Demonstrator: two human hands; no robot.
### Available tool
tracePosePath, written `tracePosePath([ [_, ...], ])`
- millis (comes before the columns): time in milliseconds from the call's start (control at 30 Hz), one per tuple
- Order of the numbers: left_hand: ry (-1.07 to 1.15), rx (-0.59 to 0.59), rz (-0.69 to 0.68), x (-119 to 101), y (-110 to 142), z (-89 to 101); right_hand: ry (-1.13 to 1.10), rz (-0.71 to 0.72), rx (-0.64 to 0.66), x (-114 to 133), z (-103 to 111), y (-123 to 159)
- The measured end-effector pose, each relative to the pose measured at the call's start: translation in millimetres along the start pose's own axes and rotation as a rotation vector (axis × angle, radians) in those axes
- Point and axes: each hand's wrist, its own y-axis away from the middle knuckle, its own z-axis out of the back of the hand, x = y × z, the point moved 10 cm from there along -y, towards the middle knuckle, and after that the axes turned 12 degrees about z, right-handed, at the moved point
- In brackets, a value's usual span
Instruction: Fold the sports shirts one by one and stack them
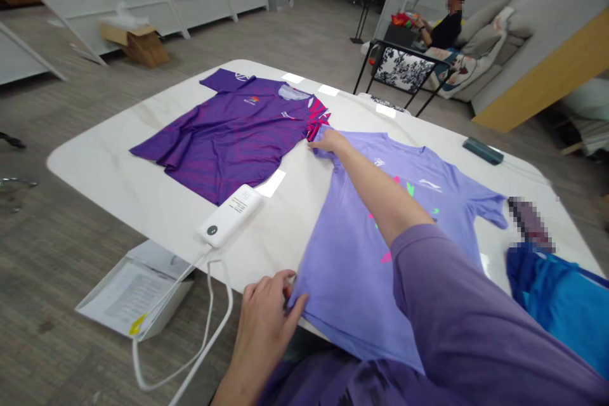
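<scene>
A light purple T-shirt [431,203] lies flat on the white table [143,196] in front of me. My left hand [266,311] pinches its bottom left corner at the table's near edge. My right hand [327,141] reaches far across and grips the shirt's left sleeve end, close to the edge of a dark purple jersey [228,133] spread flat on the table's far left part.
A white power bank [231,216] with a white cable lies between the shirts. A dark phone [483,150] rests far right, blue cloth [556,298] at the right edge. An open box with papers [136,292] sits on the floor. A person sits on a sofa behind.
</scene>
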Motion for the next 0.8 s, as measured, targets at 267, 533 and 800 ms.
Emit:
tracePosePath([
  [267, 0.07, 0.115, -0.044, -2, -9, -10.4, -0.159, -0.078, 0.225, -17, -12, -4],
  [533, 0.437, 0.096, -0.271, -81, -1, 1.1, -0.851, -0.034, -0.227, -88, 86, 57],
  [800, 0.206, 0.524, -0.752, -215, 51, -72.9, -0.644, -0.265, -0.637, -293, 152, 242],
])
